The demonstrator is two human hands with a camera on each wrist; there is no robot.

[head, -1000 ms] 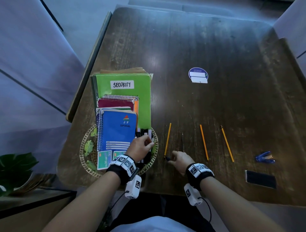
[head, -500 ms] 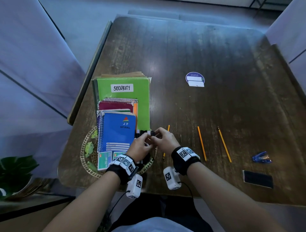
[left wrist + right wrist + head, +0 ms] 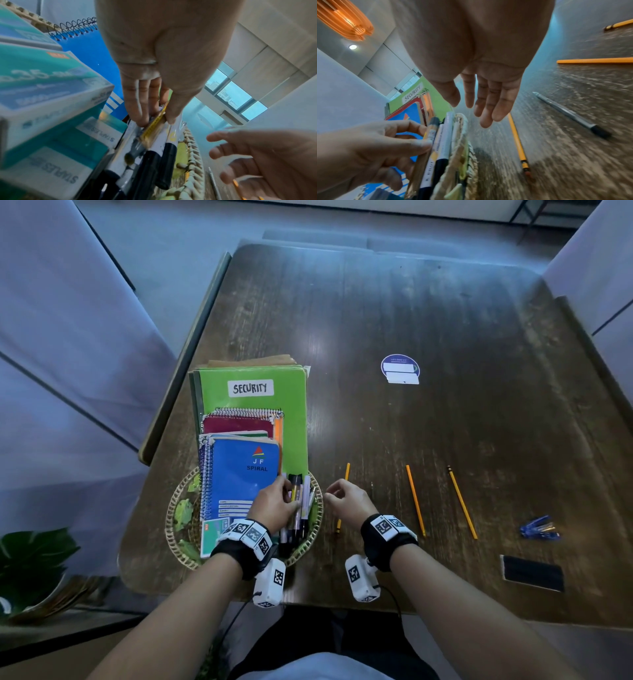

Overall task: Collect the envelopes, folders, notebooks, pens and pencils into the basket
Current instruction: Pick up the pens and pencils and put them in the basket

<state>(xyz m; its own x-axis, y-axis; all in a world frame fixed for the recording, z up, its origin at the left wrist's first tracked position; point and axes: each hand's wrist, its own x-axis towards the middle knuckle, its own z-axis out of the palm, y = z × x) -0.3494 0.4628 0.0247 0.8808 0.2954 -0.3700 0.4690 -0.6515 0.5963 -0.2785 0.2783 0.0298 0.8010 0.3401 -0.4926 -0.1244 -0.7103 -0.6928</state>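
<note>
Pens step in hand. Basket (image 3: 176, 510) near-left on table (image 3: 445, 440), holding a green folder (image 3: 294, 419), at least two spiral notebooks (image 3: 239, 470) and two staple boxes (image 3: 42, 86). Left hand (image 3: 272, 505) inside the basket, thumb and fingers pinching a yellow-banded pen (image 3: 155, 125) among the pens (image 3: 301, 508), five or so. Right hand (image 3: 349, 499) just right of the rim, fingers loose and spread, holding nothing. Three pencils (image 3: 415, 501) on the table further right, plus one grey pen (image 3: 565, 112). Next, likely: right hand reaches for the nearest pencil.
</note>
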